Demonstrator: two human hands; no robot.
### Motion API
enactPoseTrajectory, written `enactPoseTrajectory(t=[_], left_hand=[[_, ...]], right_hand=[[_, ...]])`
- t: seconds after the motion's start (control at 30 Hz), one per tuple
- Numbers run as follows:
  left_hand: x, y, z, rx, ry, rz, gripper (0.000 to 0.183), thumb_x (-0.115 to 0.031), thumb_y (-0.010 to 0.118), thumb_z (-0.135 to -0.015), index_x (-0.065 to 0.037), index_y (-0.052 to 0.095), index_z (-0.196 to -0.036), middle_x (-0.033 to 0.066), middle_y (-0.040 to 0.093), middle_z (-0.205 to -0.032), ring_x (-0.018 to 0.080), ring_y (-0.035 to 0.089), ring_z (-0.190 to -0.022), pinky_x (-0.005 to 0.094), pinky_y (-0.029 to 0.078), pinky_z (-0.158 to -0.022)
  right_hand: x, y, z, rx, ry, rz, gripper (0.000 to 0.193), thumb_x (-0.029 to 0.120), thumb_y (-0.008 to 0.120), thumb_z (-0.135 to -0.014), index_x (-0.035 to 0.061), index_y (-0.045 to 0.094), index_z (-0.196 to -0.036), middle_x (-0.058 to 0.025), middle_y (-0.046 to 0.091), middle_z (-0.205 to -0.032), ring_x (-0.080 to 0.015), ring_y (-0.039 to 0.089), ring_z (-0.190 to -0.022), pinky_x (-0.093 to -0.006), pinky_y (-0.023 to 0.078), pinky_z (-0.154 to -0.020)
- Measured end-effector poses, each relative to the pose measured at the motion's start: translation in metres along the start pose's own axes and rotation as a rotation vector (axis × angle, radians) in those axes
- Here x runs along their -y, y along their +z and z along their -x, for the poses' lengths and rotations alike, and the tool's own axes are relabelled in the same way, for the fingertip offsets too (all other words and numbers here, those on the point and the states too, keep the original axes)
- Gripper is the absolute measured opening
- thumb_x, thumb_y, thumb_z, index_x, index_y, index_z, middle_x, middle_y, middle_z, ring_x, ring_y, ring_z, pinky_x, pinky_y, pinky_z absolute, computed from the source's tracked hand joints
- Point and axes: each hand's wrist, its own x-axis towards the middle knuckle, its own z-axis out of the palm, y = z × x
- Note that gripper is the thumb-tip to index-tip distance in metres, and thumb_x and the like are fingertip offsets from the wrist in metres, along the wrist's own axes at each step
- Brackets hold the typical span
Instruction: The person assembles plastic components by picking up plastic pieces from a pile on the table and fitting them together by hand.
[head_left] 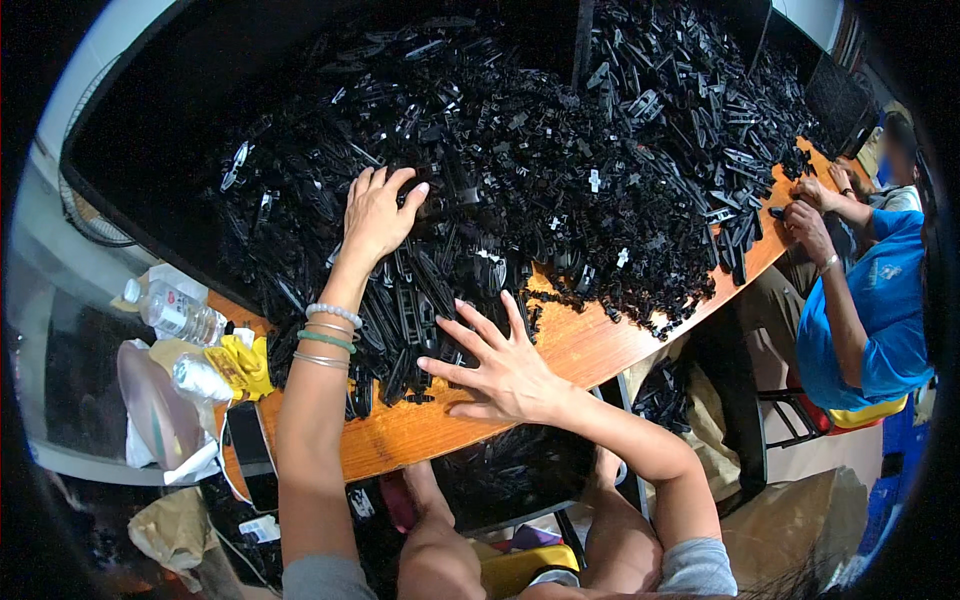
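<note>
My left hand [380, 212] reaches into a large heap of black plastic parts [480, 150]. Its fingers are bent over the pieces, with the thumb standing apart, and I see nothing gripped in it. Closer to me, my right hand [505, 372] is open with its fingers spread, above the heap's front edge and the orange wooden table [400, 445]. Long, narrow black pieces [400, 300] lie between the two hands. Small black clips [600, 260] make up the middle of the heap.
At the left stand a clear plastic bottle [180, 315], a yellow glove [240, 365] and a phone [250, 440]. Black panels [150, 150] wall the heap. At the right, a person in a blue shirt [870, 300] handles parts at the table. Brown paper [800, 520] lies below.
</note>
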Motion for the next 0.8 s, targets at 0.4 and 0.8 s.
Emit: enactPoseTrajectory(t=[0.4, 0.8], left_hand=[[-0.025, -0.013, 0.044, -0.413, 0.219, 0.173, 0.020, -0.002, 0.061, -0.076, 0.000, 0.063, -0.095, 0.0170, 0.058, -0.112, 0.0342, 0.051, -0.111, 0.0399, 0.040, -0.096], [-0.047, -0.046, 0.030, -0.077, 0.338, 0.064, 0.017, -0.011, 0.069, -0.072, -0.003, 0.061, -0.085, 0.0111, 0.055, -0.095, 0.0273, 0.050, -0.100, 0.0369, 0.041, -0.087]], right_hand=[[-0.008, 0.002, 0.011, -0.243, -0.075, -0.061, 0.043, 0.042, 0.068, -0.076, 0.0156, 0.062, -0.110, -0.0103, 0.052, -0.121, -0.0308, 0.046, -0.118, -0.0578, 0.025, -0.101], [-0.005, -0.002, 0.007, -0.384, -0.077, -0.118, 0.028, 0.024, 0.070, -0.077, 0.0046, 0.063, -0.096, -0.0088, 0.059, -0.098, -0.0244, 0.055, -0.096, -0.0432, 0.040, -0.088]])
